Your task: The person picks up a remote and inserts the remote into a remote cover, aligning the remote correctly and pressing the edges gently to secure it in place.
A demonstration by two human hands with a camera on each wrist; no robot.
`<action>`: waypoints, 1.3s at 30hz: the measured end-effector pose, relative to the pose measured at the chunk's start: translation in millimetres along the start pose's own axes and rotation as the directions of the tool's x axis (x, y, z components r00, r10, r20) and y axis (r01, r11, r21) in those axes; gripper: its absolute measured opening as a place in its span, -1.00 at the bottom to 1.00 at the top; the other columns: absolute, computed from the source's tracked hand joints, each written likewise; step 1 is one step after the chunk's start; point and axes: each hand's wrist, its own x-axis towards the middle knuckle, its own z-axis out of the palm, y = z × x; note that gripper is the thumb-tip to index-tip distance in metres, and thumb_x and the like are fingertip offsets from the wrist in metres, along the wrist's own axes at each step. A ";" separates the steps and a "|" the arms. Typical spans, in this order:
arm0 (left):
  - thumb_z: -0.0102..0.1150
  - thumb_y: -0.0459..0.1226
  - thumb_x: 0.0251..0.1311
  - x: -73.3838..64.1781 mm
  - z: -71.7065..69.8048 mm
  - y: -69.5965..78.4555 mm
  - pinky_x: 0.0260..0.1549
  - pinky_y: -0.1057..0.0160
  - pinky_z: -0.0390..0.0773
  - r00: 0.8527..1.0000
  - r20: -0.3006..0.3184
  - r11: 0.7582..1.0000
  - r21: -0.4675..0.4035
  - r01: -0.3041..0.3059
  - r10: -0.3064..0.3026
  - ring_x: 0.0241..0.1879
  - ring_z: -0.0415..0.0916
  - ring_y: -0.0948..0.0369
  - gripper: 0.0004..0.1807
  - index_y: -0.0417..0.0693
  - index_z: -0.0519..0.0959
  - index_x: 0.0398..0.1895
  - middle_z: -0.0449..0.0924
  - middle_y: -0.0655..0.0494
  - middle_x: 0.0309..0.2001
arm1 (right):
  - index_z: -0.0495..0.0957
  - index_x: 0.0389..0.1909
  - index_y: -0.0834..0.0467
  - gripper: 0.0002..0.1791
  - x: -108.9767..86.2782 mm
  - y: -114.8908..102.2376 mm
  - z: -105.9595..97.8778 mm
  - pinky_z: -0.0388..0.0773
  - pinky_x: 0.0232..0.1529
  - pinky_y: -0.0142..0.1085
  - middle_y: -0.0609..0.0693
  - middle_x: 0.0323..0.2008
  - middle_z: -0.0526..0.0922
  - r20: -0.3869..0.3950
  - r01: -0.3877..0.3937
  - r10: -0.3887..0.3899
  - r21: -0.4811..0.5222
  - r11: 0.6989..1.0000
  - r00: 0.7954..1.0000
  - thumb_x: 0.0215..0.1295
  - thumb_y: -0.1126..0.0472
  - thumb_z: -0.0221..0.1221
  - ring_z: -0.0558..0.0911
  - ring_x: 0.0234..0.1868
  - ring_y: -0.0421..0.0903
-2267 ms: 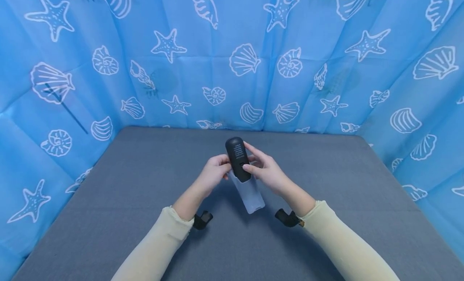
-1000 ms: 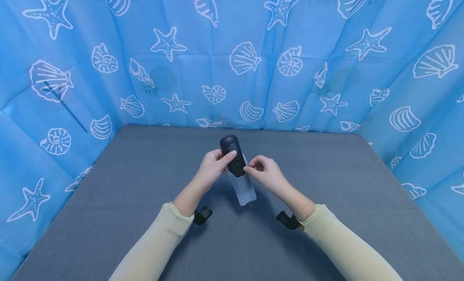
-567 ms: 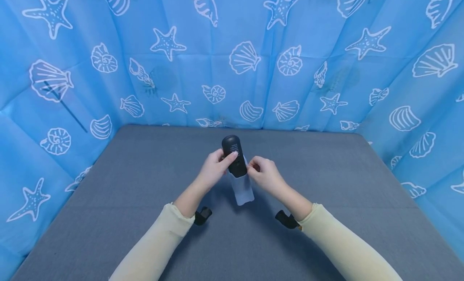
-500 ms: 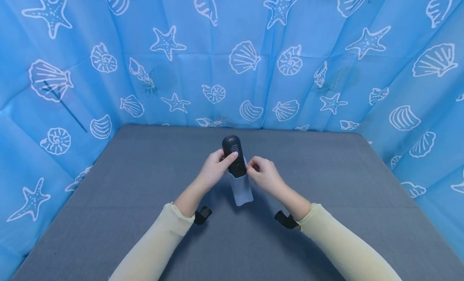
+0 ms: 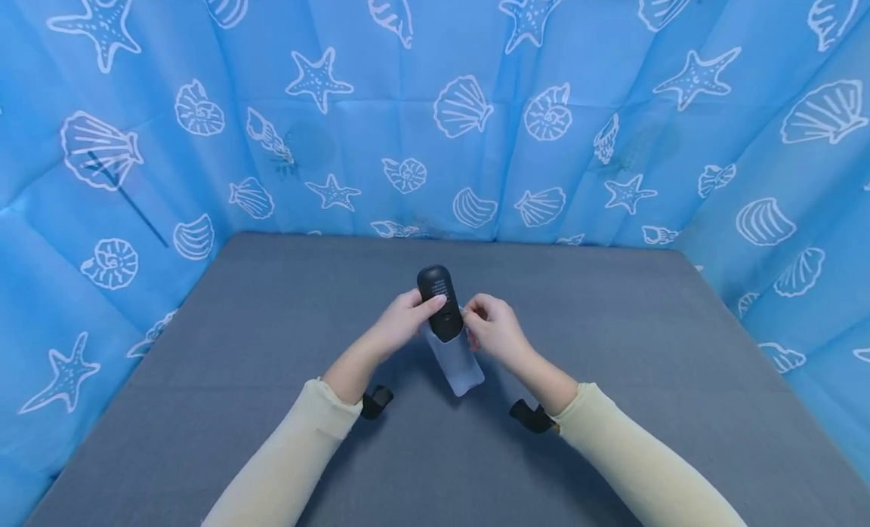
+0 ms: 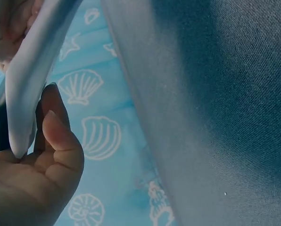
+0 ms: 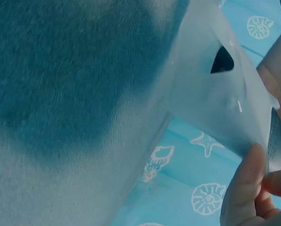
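A black remote control point(image 5: 433, 278) with small print on its back stands partly inside a translucent whitish soft sleeve point(image 5: 458, 365), tilted above the table. My left hand point(image 5: 399, 321) grips the remote, thumb pressed across its back and fingers behind. At the sleeve's upper right edge, my right hand point(image 5: 498, 332) pinches the rim between thumb and curled fingers. The right wrist view shows the sleeve point(image 7: 204, 96) stretched out, with a dark opening near its far end and the thumb on its edge. In the left wrist view the sleeve point(image 6: 27, 89) hides most of the remote.
A grey cloth-covered table point(image 5: 272, 315) lies beneath both hands. Blue curtains point(image 5: 381, 134) printed with white shells and starfish stand behind it and on both sides. Black wrist mounts point(image 5: 530, 416) jut from under the cream sleeves.
The left thumb has come onto the remote's back, while the right hand has gone from the remote to the sleeve's edge. Lately the remote dropped slightly and the sleeve's lower end swung right.
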 end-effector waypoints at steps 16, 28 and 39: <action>-0.07 -0.04 0.46 7.0 4.6 -9.8 0.03 -0.04 0.34 0.999 -0.020 0.996 -0.074 0.045 -0.047 -0.04 0.42 0.07 -0.52 -0.26 0.46 0.16 0.52 -0.08 0.00 | 0.43 -0.34 0.34 -0.85 0.9 0.8 -1.2 0.60 -0.46 -0.11 0.07 -0.63 0.44 0.038 -0.041 0.040 0.025 0.999 0.998 0.44 0.38 -0.05 0.48 -0.61 -0.11; -0.10 -0.01 0.47 6.4 -4.0 -1.5 -0.23 0.06 0.34 1.000 0.014 0.998 -0.059 0.019 -0.019 -0.37 0.29 0.15 -0.51 -0.27 0.50 0.09 0.50 -0.03 -0.22 | 0.37 0.17 0.34 -0.60 4.3 -6.2 -8.7 0.44 -0.32 -0.21 0.14 -0.24 0.48 0.119 0.044 -0.044 0.002 0.999 0.992 0.42 0.22 0.12 0.47 -0.31 0.02; -0.49 -0.08 0.51 3.8 -5.2 1.5 -0.31 0.25 0.47 0.998 0.059 0.983 -0.178 0.049 -0.039 -0.37 0.45 0.19 -0.41 -0.36 0.45 0.13 0.51 -0.04 -0.23 | 0.09 0.49 0.15 -0.26 7.7 -11.4 -14.7 0.48 -0.08 -0.06 0.27 0.07 0.47 0.137 0.157 -0.154 -0.018 0.987 0.979 0.36 0.29 0.18 0.52 -0.10 0.10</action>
